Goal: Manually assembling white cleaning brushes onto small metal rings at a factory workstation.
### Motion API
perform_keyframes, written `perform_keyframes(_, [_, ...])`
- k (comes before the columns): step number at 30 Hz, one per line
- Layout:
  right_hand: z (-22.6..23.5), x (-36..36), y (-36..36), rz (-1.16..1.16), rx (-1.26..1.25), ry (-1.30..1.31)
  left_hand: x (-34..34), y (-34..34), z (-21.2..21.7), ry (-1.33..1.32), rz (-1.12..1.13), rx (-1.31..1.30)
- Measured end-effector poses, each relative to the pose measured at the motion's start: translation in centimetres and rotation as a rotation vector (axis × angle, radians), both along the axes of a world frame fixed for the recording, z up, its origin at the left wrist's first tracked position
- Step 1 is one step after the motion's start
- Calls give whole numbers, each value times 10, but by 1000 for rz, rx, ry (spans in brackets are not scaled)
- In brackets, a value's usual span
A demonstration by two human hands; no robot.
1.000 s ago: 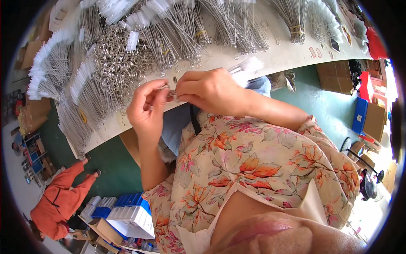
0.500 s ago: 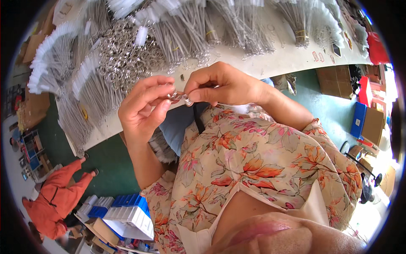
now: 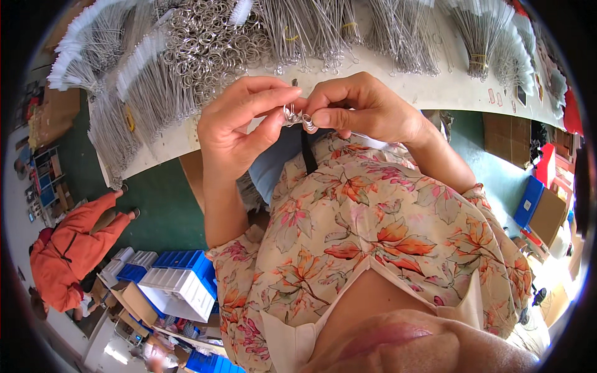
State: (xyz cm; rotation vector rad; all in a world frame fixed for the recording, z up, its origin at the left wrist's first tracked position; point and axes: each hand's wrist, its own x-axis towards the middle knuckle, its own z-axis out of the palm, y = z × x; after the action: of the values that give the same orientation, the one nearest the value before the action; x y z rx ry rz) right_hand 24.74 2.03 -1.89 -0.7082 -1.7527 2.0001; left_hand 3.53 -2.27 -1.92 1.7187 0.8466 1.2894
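While both hands work in front of the floral shirt [image 3: 360, 205], just off the near edge of the table, we list the following.

Item: small ring cluster [image 3: 307, 122], silvery metal, several turns lying side by side. Location: at the tip of the right thumb, between the two hands. Long axis: it seems to run roughly crosswise, from one hand toward the other; the piece is too small for us to be sure.

Item: single ring [image 3: 288, 115], silvery, standing nearly on edge at the left fingertips, just left of the cluster and seemingly touching it.

Item: right hand [image 3: 370, 112], thumb and forefinger pinched on the cluster; the nearer of the two to it.

Item: left hand [image 3: 239, 121], thumb and forefinger parted, the single ring between their tips; how firmly it is gripped we cannot tell. The hands are near each other, fingertips almost meeting.

Surroundings: ring heap [image 3: 214, 50], on the white table [image 3: 448, 94], beyond the left hand and nearer to it than to the right. Wire brushes [image 3: 155, 78], white-bristled, in bundles left of the heap; further bundles [image 3: 404, 40] to its right, looped ends toward us.
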Motion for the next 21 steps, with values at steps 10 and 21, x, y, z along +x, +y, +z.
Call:
perform_keyframes(10, [-1,0,1,-27,-23,3,3,-5,7,-3,77,-32])
perform_keyframes(21, [31,-20,-3,-308,12,153,18,-6,14,90,346,232])
